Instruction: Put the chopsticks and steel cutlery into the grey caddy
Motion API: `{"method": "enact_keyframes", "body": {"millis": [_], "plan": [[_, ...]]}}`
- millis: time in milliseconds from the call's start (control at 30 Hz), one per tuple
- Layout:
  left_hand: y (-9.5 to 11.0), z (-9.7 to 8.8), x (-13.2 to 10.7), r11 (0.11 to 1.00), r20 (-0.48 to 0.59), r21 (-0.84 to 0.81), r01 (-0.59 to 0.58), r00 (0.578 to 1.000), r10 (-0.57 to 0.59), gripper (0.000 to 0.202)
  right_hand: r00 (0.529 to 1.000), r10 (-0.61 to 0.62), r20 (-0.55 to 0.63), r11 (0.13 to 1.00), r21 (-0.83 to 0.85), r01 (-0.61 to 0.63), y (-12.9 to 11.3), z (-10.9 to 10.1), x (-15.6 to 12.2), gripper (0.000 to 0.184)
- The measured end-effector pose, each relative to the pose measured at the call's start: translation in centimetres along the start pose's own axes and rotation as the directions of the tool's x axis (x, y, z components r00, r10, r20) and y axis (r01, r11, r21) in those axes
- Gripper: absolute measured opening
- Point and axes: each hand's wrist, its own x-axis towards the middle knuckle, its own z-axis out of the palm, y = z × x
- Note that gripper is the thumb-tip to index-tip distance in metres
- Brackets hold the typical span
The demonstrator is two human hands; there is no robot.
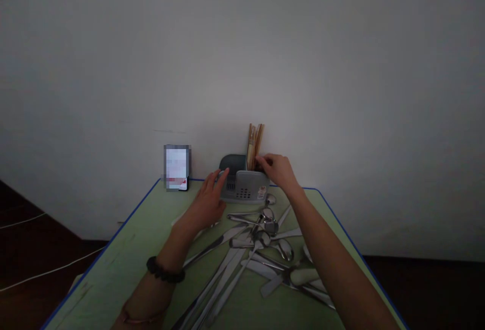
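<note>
A grey plastic cutlery holder [242, 188] stands at the far edge of the green table, against the wall. A bundle of wooden chopsticks [254, 143] sticks upright out of it. My left hand [208, 199] rests against the holder's left side with fingers stretched out. My right hand [278, 169] reaches to the holder's top right, fingers closed around the lower part of the chopsticks. Several metal spoons and knives [257, 254] lie loose on the table between my forearms.
The green table [125, 264] has a blue rim and is narrow. A small upright card or phone [177, 167] stands at the back left. A pale wall rises right behind. Dark floor with a white cable [45, 272] lies to the left.
</note>
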Motion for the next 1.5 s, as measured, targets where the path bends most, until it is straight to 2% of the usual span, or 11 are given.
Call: {"method": "enact_keyframes", "body": {"millis": [100,200,267,367,433,600,800,1033,1267,1400,1500], "plan": [[0.1,-0.2,0.0,0.999,0.028,-0.033,0.021,0.999,-0.020,0.083,0.985,-0.064,-0.161,0.994,0.076,0.077,0.9,-0.8,-2.3,0.030],[0.1,-0.2,0.1,0.998,0.022,-0.065,0.023,1.000,-0.022,0.080,0.956,-0.030,-0.291,0.986,0.147,0.076,1.8,-1.3,-5.4,0.027],[0.0,-0.1,0.1,0.997,0.001,-0.077,0.004,1.000,-0.004,0.078,0.969,0.006,-0.246,0.985,0.168,0.037,2.4,-1.1,-7.3,0.025],[-0.1,0.2,0.2,0.996,-0.034,-0.088,-0.017,0.999,0.014,0.075,0.999,0.011,-0.032,0.982,0.187,-0.005,3.1,0.0,-9.1,0.022],[-0.3,0.4,0.3,0.994,-0.061,-0.109,-0.011,0.998,0.004,0.075,0.998,0.024,0.064,0.973,0.227,-0.038,3.3,1.3,-9.5,0.030],[-0.5,0.1,0.3,0.991,-0.058,-0.131,0.018,0.998,-0.026,0.072,0.995,0.027,0.092,0.935,0.350,-0.057,2.9,3.5,-9.3,0.056],[0.1,-0.9,0.4,0.997,-0.004,-0.064,0.030,1.000,-0.031,0.068,0.992,0.031,0.125,0.944,0.323,-0.071,2.5,2.7,-9.3,0.052],[0.3,-1.2,0.3,1.000,-0.013,-0.029,0.008,1.000,-0.008,0.065,0.986,0.052,0.157,0.974,0.212,-0.085,1.8,1.6,-9.3,0.044],[0.0,-1.2,0.3,0.998,0.010,-0.056,0.010,1.000,-0.010,0.067,0.981,0.044,0.190,0.945,0.311,-0.102,2.5,1.7,-9.2,0.044],[-0.1,-1.1,0.3,0.996,0.017,-0.088,0.023,1.000,-0.022,0.067,0.976,0.208,0.069,0.892,0.396,-0.218,3.6,2.3,-7.2,0.058],[0.0,-1.1,0.2,0.997,0.023,-0.077,0.021,1.000,-0.019,0.067,0.952,0.307,-0.019,0.874,0.402,-0.273,4.4,2.6,-4.5,0.057]]}}
